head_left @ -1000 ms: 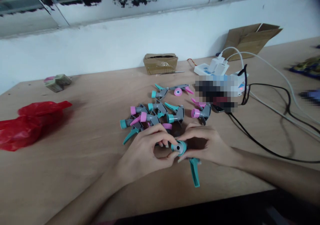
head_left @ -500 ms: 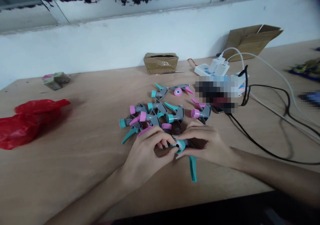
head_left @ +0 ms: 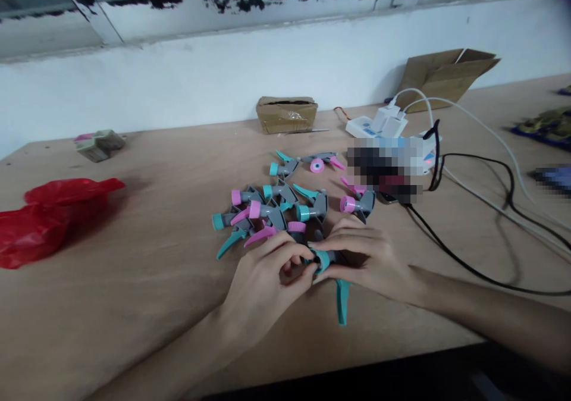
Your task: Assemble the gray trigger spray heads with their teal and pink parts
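A grey spray trigger head with a teal collar and teal trigger (head_left: pixel 342 303) is gripped in my right hand (head_left: pixel 372 261), its collar mouth turned toward the left. My left hand (head_left: pixel 267 282) has thumb and forefinger pinched together at that mouth; whatever small piece lies between the fingertips is hidden. Just beyond my hands lies a loose group of similar spray heads, among them a pink-collared one (head_left: pixel 270 212), a teal-collared one (head_left: pixel 314 206) and another pink-collared one (head_left: pixel 359 203) to the right. Part of a pink collar (head_left: pixel 297 227) sits close to my left fingers.
A red plastic bag (head_left: pixel 53 219) lies at the left, with a small greenish block (head_left: pixel 99 145) behind it. Along the wall stand a small cardboard box (head_left: pixel 286 116) and an open carton (head_left: pixel 439 80). A power strip (head_left: pixel 362 127) and black cables (head_left: pixel 455 255) occupy the right side.
My left fingertips have shifted slightly at the collar mouth, where a pale ring with a dark hole showed before and now looks mostly dark. My right hand keeps its grip.
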Tool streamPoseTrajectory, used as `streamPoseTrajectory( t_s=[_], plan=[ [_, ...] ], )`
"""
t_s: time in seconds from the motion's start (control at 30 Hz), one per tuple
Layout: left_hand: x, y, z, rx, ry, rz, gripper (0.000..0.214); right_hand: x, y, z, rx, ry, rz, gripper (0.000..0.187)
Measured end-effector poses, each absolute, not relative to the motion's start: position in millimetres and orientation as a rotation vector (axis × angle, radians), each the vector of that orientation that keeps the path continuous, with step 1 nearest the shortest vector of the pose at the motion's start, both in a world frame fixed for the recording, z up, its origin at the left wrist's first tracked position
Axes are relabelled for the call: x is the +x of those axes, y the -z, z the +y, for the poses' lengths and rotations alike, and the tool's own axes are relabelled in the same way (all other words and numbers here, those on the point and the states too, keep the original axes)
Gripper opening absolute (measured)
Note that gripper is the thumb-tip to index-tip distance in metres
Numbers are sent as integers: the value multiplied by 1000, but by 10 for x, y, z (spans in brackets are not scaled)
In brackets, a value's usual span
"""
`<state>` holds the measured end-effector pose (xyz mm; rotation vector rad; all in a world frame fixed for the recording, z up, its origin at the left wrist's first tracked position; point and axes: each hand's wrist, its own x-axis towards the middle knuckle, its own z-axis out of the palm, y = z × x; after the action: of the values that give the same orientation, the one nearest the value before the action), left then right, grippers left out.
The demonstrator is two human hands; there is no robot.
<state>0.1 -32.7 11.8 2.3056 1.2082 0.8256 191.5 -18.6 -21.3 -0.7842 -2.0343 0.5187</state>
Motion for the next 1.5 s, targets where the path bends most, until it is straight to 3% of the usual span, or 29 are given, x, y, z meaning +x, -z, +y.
streamPoseTrajectory(
  t_s=[0.2,0.5,0.87,1.5],
  plan=[
    [-6,-108,-337,2296,-813,1126,3,1915,182,-192,-766,-435,-2060,32],
    [-61,-68,-315,2414,-961,1109,20,1916,-40,-78,-852,-317,-2111,31],
    [-56,-153,-382,2279,-1152,1089,14,1796,-9,-118,-829,-456,-1948,35],
    [-60,-90,-412,2534,-1299,1052,15,1818,-71,-299,-909,-339,-1977,34]
  ],
)
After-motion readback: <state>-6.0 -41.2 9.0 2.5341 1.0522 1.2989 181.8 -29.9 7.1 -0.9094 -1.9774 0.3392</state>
